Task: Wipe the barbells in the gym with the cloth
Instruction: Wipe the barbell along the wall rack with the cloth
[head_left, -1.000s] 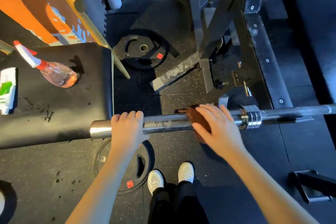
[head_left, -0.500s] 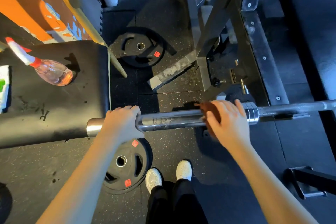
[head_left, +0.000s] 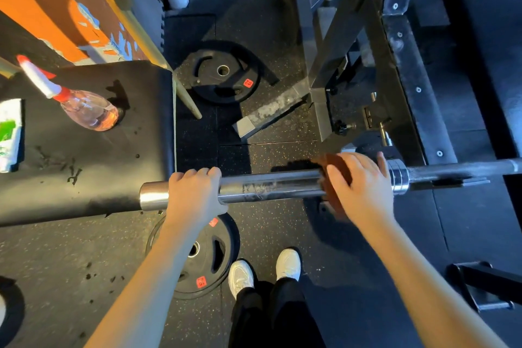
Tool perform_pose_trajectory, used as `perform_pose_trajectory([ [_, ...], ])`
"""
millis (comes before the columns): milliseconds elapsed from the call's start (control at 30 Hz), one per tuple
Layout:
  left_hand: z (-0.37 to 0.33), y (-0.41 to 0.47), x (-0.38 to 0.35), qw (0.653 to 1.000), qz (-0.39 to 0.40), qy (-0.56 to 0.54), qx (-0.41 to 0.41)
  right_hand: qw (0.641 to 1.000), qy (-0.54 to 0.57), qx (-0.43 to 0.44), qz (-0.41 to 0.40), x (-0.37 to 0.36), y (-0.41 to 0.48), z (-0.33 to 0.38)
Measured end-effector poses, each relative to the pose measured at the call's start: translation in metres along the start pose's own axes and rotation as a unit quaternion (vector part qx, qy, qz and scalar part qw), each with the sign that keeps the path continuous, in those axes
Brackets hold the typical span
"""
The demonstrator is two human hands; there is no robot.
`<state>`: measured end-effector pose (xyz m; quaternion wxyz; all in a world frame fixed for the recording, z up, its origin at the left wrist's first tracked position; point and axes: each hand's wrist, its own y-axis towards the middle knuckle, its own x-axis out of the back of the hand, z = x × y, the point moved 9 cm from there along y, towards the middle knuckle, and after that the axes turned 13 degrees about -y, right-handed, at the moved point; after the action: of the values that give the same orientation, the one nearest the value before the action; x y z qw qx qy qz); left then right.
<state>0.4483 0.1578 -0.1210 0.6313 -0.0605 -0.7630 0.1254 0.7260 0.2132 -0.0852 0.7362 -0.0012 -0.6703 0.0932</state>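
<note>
slid right along the barbell (head_left: 271,183), the right hand (head_left: 364,192) curls its fingers over the cloth (head_left: 324,162) beside the collar (head_left: 398,178), while the left hand (head_left: 195,195) wraps round the bar's end, which could roll if that grip slackens.

Chrome barbell sleeve (head_left: 271,185) horizontal, brown cloth (head_left: 329,178) draped over it

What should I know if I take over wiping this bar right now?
Left grip holds the barbell sleeve near its free end.
Right grip wraps the brown cloth round the sleeve, close to the collar.
Done: cannot tell how much. Smudges show mid-sleeve, so that part likely needs another pass.
Left: probably the thin shaft past the collar too.
Spray bottle is on the bench pad.
</note>
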Motion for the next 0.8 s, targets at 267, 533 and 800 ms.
perform_pose_trajectory([
  [267, -0.004, -0.016, 0.003, 0.993, -0.115, -0.032, -0.002, 0.985, 0.013, 0.172, 0.028, -0.018, -0.028, 0.084],
  [533, 0.001, -0.012, 0.004, 0.995, 0.011, -0.103, 0.012, 0.999, 0.041, -0.024, 0.022, -0.021, -0.003, 0.081],
  [800, 0.016, 0.013, -0.014, 0.95, 0.271, -0.142, 0.059, 0.996, 0.019, 0.081, 0.014, 0.0, -0.013, 0.041],
])
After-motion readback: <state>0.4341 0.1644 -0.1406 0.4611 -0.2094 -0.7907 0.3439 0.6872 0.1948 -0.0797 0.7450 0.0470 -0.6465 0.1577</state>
